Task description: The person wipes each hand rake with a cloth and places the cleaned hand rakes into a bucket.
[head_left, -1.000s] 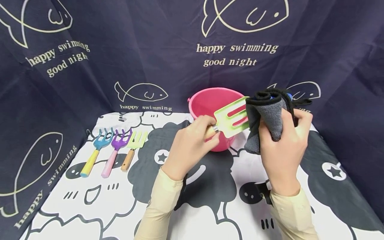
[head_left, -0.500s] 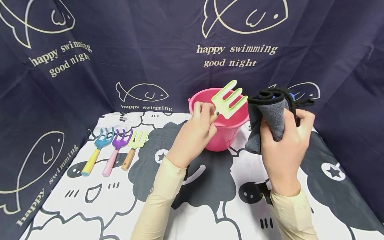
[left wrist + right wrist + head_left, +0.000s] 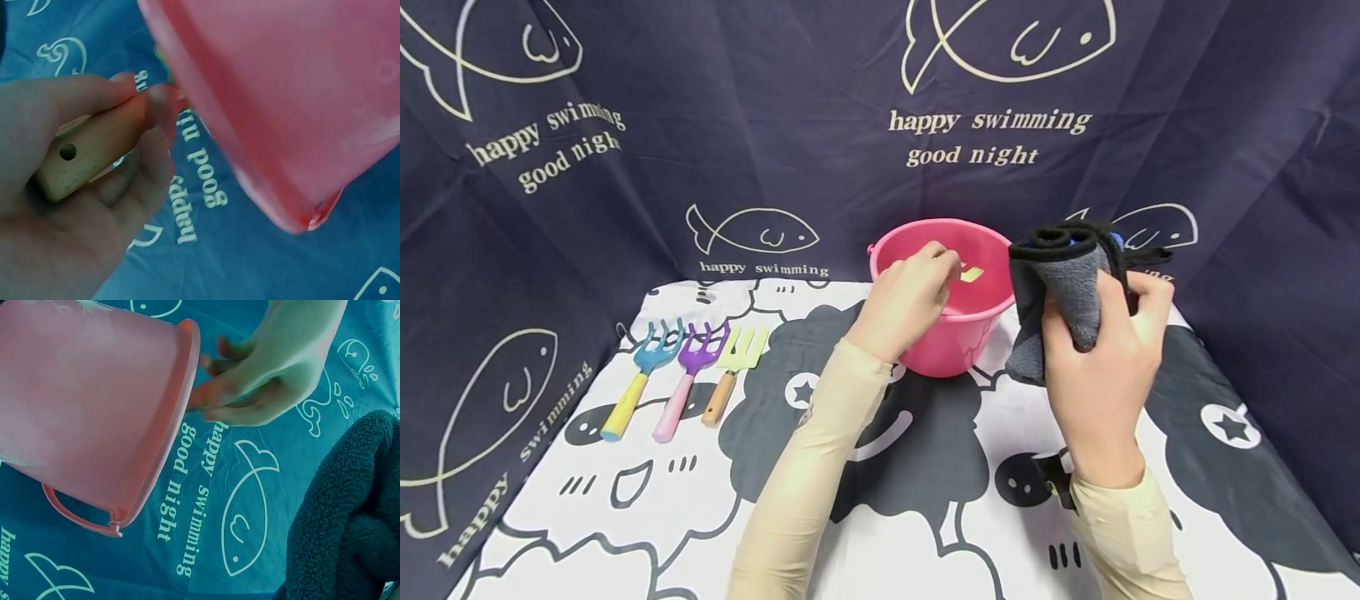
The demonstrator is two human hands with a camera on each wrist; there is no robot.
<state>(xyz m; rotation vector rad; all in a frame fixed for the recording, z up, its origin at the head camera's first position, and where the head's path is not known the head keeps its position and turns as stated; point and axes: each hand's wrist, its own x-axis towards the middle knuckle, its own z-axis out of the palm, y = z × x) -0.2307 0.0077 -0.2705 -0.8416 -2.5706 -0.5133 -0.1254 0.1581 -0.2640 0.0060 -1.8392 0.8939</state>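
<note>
My left hand (image 3: 910, 292) is over the near-left rim of a pink bucket (image 3: 947, 346). It grips a small garden fork by its wooden handle (image 3: 94, 147), seen in the left wrist view. Only a bit of the fork's light green head (image 3: 972, 273) shows inside the bucket; my fingers and the rim hide the rest. To the right of the bucket, my right hand (image 3: 1105, 367) holds a rolled grey cloth (image 3: 1063, 292) with black edging. In the right wrist view the cloth (image 3: 344, 512) fills the lower right, and my left hand (image 3: 269, 381) is at the bucket's mouth.
On the left of the sheep-print tablecloth (image 3: 677, 508) lie a blue rake with a yellow handle (image 3: 636, 383), a purple rake with a pink handle (image 3: 688, 379) and a light green fork with a wooden handle (image 3: 730, 379). A dark fish-print curtain (image 3: 820, 150) hangs behind.
My left hand has turned the green fork, raised its tines, then lowered it head first into the bucket. The right hand with the cloth has barely moved.
</note>
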